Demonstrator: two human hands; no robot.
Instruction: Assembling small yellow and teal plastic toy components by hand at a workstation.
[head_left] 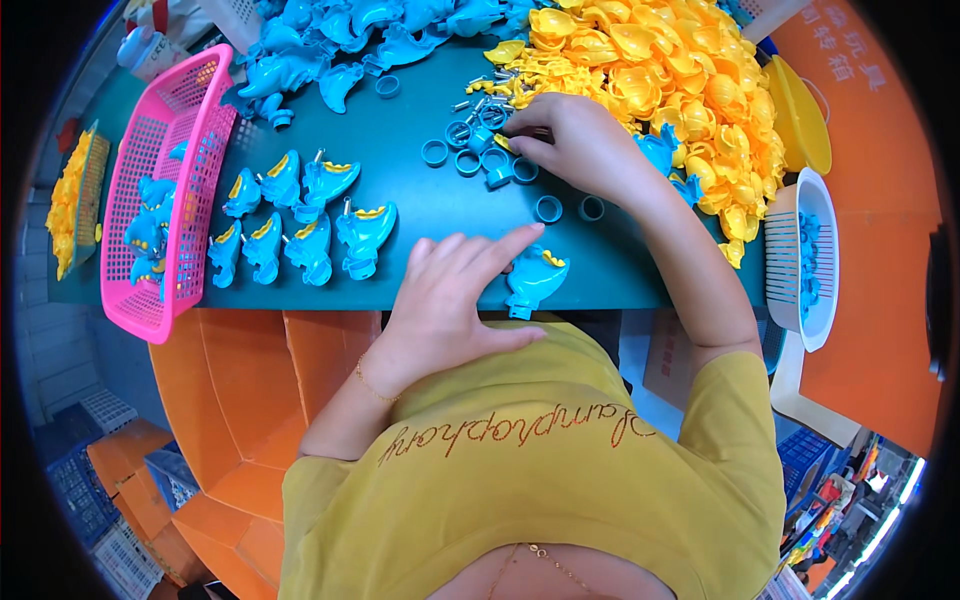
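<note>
The left hand [445, 285] is beside the blue-and-yellow piece [535, 285], thumb and forefinger wide; the right hand [580, 145] is beyond it, by blue rings [499, 179], fingers narrow. Whether holding anything, I cannot tell.

Blue shell [533, 285], yellow-edged, blue rings [498, 178] clustered

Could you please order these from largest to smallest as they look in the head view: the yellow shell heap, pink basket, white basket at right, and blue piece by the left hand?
1. Yellow shell heap
2. Pink basket
3. White basket
4. Blue piece
</note>
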